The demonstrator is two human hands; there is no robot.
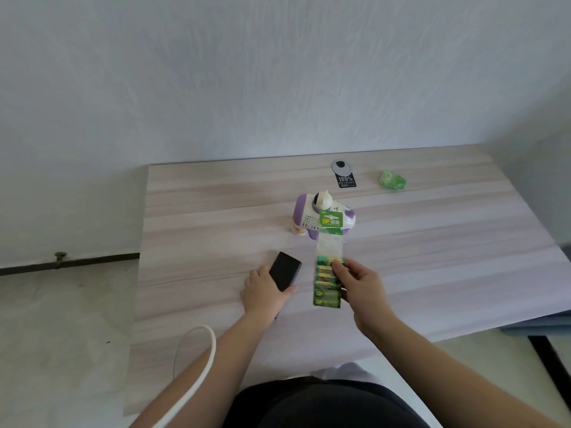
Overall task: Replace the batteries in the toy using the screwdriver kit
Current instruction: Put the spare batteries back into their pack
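A white and purple toy (306,216) stands on the wooden table (200,211) beyond my hands. A long pack of green batteries (327,296) with a clear plastic top and a green card header (331,223) stretches from the toy's front toward me. My right hand (360,284) grips the pack's right side, thumb lying on the batteries. A black rectangular case (284,270), probably the screwdriver kit, lies left of the pack. My left hand (265,293) holds its near end, thumb under the lower right corner.
A grey cable grommet (341,166) with a black label (346,181) below it sits near the table's far edge. Crumpled green plastic (392,180) lies to their right. A white cable (200,362) loops by my left forearm. A wall backs the table.
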